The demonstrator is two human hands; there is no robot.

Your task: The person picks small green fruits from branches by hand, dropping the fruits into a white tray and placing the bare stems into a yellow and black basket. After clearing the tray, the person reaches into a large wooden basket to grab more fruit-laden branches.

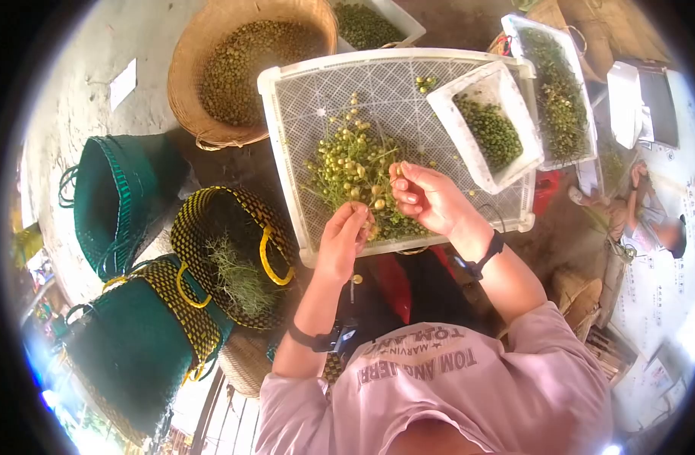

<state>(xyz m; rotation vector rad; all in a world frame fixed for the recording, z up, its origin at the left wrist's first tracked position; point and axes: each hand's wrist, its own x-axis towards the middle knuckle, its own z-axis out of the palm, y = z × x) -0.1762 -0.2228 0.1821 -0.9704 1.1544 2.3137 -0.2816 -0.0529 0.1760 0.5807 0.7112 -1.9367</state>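
My left hand (346, 241) is closed in a pinch over the near side of a white mesh tray (408, 68), on a stem with small round green-yellow fruits. Beside it, slightly farther out, my right hand (432, 201) is also closed, thumb and fingertips together; what they hold is too small to make out. Beneath and beyond both hands lies a heap of fruit sprigs (351, 155), with thin green stems. A white foam box (450, 106) of loose small green fruits rests on the tray's right part.
A big woven basket (182, 80) of loose round fruits stands beyond the tray's left. A yellow-black basket (192, 220) holds stripped stems. Green baskets (97, 205) stand left. Another white box (582, 114) holds sprigs at right. Another person (651, 224) sits far right.
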